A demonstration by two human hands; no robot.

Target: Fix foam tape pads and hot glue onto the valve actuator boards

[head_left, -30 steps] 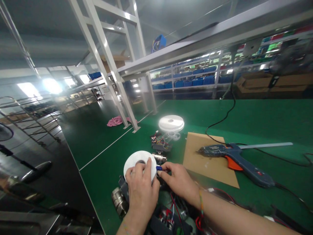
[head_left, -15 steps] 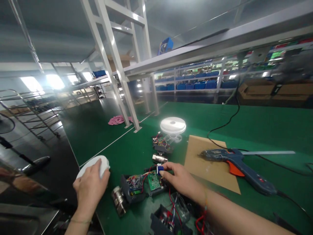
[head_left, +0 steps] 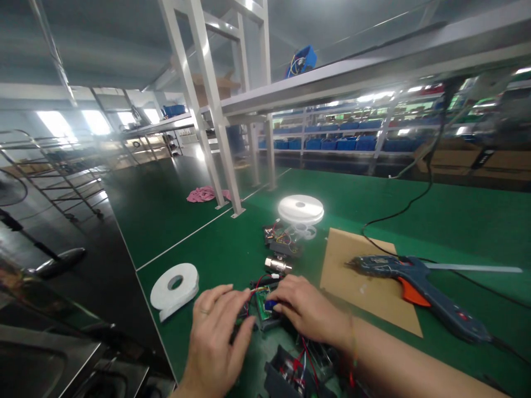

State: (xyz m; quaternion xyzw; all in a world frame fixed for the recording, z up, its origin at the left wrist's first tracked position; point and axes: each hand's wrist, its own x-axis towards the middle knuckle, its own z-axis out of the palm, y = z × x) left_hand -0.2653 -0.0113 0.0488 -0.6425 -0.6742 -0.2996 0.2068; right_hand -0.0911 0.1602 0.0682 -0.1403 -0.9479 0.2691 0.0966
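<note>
My right hand (head_left: 305, 309) pinches a small blue component (head_left: 271, 304) over a green circuit board (head_left: 262, 307) in a dark housing. Just left of it, my left hand (head_left: 222, 326) reaches across with fingers stretched and thumb apart. Its fingertips are close to the red and yellow wires (head_left: 260, 288) at the board's edge; whether they touch, I cannot tell. The hand hides most of the neighbouring housing and its metal fitting. A roll of white tape (head_left: 176, 287) lies flat on the green table, further left.
Behind the board are a metal valve fitting (head_left: 277, 265) and another wired unit (head_left: 284, 243), near a white reel (head_left: 301, 209). In front lies an open dark housing (head_left: 286, 373). On the right, a glue gun (head_left: 410, 276) rests partly on brown cardboard (head_left: 352, 282).
My left hand has left the white tape roll and moved right to the board. My right hand has lowered the blue component towards the board. The view has shifted slightly.
</note>
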